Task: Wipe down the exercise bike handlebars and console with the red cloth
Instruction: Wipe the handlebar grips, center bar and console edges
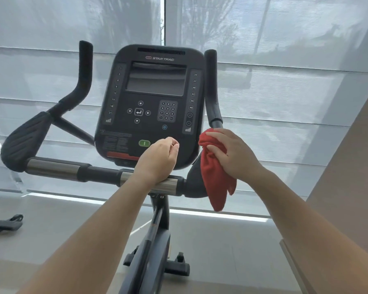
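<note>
The black console (153, 98) of the exercise bike stands in the middle, screen dark, green button near its lower edge. Black handlebars (58, 168) run across below it, with upright grips at left (84, 66) and right (211, 85). My right hand (231, 153) grips the red cloth (216, 181) against the base of the right upright grip; the cloth's tail hangs down over the right elbow pad. My left hand (159, 158) hovers in front of the console's lower edge, fingers curled and holding nothing, wrist over the steel part of the crossbar.
The bike's post (155, 230) and base foot (174, 266) drop to a grey floor. Shaded windows fill the background. A beige wall (348, 166) stands at right, and part of another machine (2, 225) sits at far left.
</note>
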The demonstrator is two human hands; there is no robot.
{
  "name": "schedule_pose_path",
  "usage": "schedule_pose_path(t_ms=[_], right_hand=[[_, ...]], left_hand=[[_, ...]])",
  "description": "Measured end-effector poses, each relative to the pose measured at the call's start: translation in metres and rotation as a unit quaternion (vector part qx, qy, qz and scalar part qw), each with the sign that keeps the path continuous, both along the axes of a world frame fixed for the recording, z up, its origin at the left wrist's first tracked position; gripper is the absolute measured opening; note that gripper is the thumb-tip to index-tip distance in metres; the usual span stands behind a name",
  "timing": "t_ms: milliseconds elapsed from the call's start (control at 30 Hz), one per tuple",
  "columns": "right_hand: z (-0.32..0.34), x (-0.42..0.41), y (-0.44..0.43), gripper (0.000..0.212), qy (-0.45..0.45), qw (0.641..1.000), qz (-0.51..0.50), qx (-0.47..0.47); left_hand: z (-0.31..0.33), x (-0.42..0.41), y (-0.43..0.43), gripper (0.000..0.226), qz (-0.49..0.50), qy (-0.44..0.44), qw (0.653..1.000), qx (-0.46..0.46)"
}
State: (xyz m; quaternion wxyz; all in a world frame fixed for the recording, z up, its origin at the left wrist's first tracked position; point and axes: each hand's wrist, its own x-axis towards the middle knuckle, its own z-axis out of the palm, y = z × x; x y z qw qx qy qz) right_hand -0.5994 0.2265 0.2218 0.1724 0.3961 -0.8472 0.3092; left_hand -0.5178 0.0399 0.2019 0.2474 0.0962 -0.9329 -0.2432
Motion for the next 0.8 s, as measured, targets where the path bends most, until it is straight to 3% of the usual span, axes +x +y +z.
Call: schedule_pose_path(t_ms=[300,567,800], right_hand=[[-0.02,0.047,0.022,0.032,0.023,0.999,0.047,0.001],[-0.001,0.022,0.005,0.034,-0.027,0.999,0.016,-0.043],[-0.008,0.047,0.023,0.029,0.003,0.998,0.054,-0.009]], left_hand=[[-0.002,-0.003,0.0,0.028,0.001,0.0,1.0,0.007],[0.001,0.001,0.001,0.029,0.007,-0.001,1.0,0.01],[0.002,0.003,0.004,0.03,0.019,-0.008,1.0,0.016]])
